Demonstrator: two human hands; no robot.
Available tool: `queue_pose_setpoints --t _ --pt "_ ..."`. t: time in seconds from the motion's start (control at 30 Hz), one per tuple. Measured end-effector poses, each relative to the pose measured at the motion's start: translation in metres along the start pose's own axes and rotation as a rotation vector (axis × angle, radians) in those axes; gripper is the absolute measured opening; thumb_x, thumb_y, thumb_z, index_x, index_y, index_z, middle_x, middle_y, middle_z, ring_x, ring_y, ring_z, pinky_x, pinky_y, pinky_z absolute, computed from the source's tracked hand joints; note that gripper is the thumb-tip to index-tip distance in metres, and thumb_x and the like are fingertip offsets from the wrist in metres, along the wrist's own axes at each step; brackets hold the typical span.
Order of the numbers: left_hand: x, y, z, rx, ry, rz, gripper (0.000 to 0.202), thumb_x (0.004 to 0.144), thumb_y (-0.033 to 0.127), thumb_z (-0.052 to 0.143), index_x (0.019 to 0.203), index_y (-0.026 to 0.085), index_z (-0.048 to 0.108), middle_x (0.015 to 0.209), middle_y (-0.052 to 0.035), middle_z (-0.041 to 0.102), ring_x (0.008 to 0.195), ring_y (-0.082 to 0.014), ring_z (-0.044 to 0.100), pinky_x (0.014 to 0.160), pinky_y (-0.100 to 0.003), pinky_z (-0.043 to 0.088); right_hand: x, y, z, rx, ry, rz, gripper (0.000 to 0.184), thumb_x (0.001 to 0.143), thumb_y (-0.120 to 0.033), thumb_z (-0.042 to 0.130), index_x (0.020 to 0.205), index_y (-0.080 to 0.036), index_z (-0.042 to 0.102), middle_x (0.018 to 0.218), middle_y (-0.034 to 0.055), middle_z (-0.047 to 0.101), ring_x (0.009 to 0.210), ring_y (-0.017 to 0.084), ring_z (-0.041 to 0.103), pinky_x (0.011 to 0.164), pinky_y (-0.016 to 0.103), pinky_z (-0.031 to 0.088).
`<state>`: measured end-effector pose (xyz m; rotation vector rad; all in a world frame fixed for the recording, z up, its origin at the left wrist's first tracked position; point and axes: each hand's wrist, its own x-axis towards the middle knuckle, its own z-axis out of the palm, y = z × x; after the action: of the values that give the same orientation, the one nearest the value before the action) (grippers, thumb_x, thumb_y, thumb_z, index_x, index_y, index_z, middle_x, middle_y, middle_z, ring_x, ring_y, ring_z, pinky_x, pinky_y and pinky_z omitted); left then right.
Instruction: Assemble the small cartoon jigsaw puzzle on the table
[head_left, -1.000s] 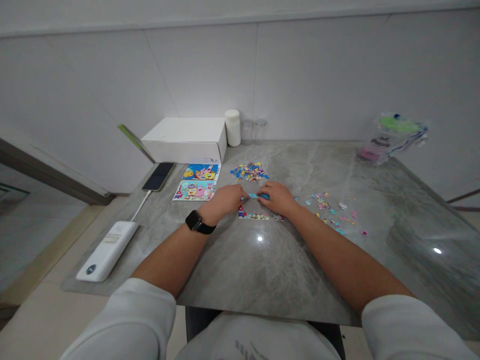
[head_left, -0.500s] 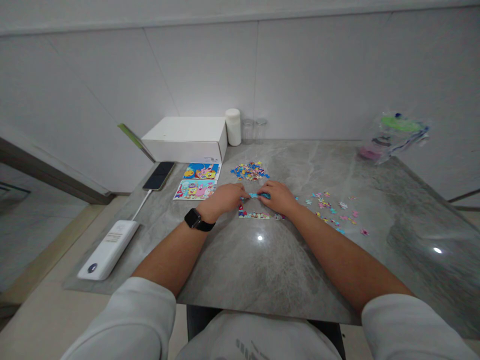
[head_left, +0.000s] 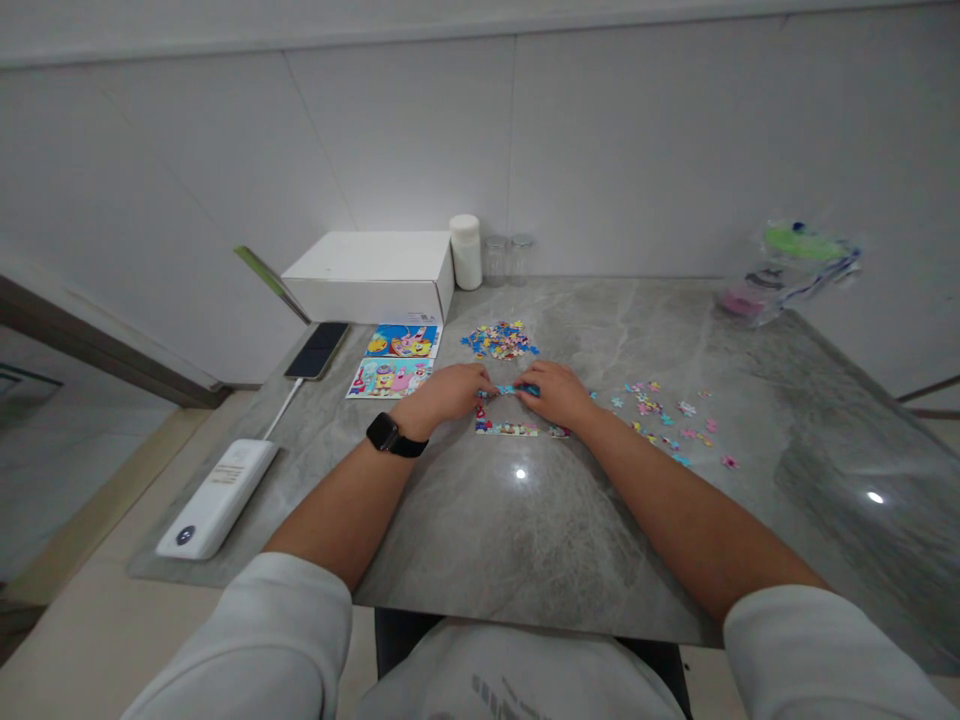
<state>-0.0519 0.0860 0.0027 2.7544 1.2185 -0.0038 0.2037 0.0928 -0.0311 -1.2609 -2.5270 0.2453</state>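
Pieces: blue pieces (head_left: 511,389) mid-desk (head_left: 525,530), just beyond joined strip (head_left: 510,430).
Left hand (head_left: 448,393): my fingertips pinched on one end.
Right hand (head_left: 553,392): pinched on the other.
Risk: uneven pressure could buckle the join — tabs pop apart.

The upper garment (head_left: 525,660) is white, with short dark grey bar markings on the front. The left sleeve (head_left: 255,640) and right sleeve (head_left: 825,650) are white, loose and creased, ending near the elbows; the forearms are bare. A black smartwatch (head_left: 385,434), square dark face, black band, is worn at the left wrist. The left hand (head_left: 448,392) and right hand (head_left: 556,393) are bare.
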Motion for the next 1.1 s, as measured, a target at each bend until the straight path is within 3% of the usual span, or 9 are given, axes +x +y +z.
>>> queue_pose_setpoints --t 0.57,1.1 --pt "0.0004 -0.0009 -0.0058 -0.076 0.088 -0.044 0.033 0.097 0.018 0.062 0.123 0.028 0.080 0.121 -0.0051 0.078 0.113 -0.0212 0.071 0.101 -0.031 0.052 -0.0006 -0.0001 -0.0010 0.007 0.002 0.006 0.023 0.098 -0.034 0.068 0.116 -0.025 0.080 0.113 0.0085 0.074 0.111 0.026 0.067 0.097 0.037 0.046" --pt "0.0013 0.0006 -0.0015 -0.055 0.028 -0.038 0.026 0.098 0.027 0.064 0.115 0.026 0.084 0.115 -0.0061 0.076 0.105 -0.0221 0.070 0.094 -0.031 0.052 -0.0009 -0.0045 -0.0041 0.002 -0.013 0.023 0.024 0.099 -0.034 0.067 0.117 -0.025 0.079 0.115 0.0083 0.074 0.112 0.025 0.067 0.098 0.036 0.046"
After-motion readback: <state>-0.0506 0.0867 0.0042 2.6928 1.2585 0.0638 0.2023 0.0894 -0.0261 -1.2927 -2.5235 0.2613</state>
